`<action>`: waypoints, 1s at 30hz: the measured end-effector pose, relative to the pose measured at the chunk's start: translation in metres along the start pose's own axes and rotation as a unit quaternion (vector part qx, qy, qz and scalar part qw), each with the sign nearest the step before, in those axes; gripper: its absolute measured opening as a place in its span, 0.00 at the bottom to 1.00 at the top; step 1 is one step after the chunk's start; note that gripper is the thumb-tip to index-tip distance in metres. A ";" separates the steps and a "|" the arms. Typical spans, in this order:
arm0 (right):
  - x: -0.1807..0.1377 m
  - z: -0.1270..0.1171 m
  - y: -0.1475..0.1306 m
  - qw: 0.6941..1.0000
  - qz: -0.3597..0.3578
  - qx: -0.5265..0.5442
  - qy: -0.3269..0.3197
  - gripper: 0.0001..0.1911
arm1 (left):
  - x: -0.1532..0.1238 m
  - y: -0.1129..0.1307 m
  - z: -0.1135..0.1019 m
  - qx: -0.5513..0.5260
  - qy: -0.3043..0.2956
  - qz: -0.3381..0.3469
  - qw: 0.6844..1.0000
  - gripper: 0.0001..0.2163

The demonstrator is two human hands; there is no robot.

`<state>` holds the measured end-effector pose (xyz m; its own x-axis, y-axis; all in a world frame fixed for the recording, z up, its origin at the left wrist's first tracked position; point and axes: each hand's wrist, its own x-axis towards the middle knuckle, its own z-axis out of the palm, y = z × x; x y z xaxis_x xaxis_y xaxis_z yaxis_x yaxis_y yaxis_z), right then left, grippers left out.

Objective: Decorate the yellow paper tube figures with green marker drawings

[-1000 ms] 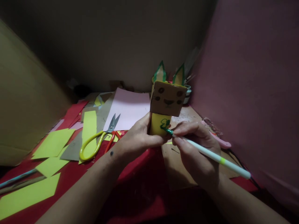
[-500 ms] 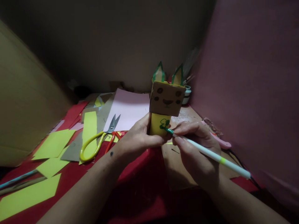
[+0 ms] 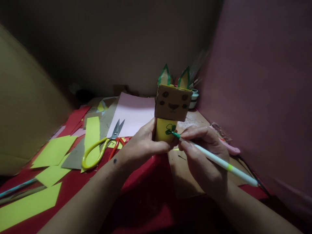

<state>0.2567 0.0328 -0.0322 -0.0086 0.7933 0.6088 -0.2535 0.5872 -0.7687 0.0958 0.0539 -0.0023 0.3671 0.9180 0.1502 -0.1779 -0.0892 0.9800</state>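
Observation:
My left hand point(image 3: 151, 138) is closed around the yellow tube body of a cardboard animal figure point(image 3: 173, 103), keeping it upright. The figure has a square box head with a drawn face and two pointed ears edged in green. Between thumb and fingers, my right hand point(image 3: 204, 151) grips a white paintbrush point(image 3: 219, 160) with a green-coated tip end. That tip touches the yellow body at a green clover-like shape point(image 3: 170, 128), partly filled in. The fingers of my left hand behind the tube are mostly hidden.
Yellow-handled scissors point(image 3: 104, 144) lie partly spread left of my hand, beside a pink sheet point(image 3: 136, 113). Yellow paper pieces point(image 3: 55, 151) are scattered on the red cloth point(image 3: 146, 198). A pink-handled tool point(image 3: 231, 149) lies right on brown cardboard point(image 3: 182, 175); a small jar point(image 3: 194, 97) stands behind.
The brush tip has shifted slightly on the green shape, and more green shows in its lower left part. The whole view has drifted a little; both hands keep their holds.

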 end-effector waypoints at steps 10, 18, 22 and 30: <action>-0.001 -0.002 0.001 1.000 -0.003 0.016 0.003 0.11 | 0.000 -0.002 0.000 -0.020 -0.008 0.011 1.000 0.19; -0.001 0.002 0.000 1.000 0.000 0.017 0.002 0.13 | 0.000 -0.001 0.000 0.002 -0.005 0.008 1.000 0.19; 0.000 0.001 0.001 1.000 0.006 0.025 -0.014 0.13 | 0.001 -0.001 -0.001 0.006 -0.006 0.007 1.000 0.20; 0.000 0.001 0.000 0.999 0.023 0.039 -0.001 0.13 | 0.000 -0.004 -0.003 0.012 0.002 0.011 1.000 0.20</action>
<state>0.2557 0.0321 -0.0319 -0.0239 0.8189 0.5735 -0.3275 0.5356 -0.7784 0.0937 0.0549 -0.0062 0.3594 0.9174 0.1709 -0.1631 -0.1186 0.9795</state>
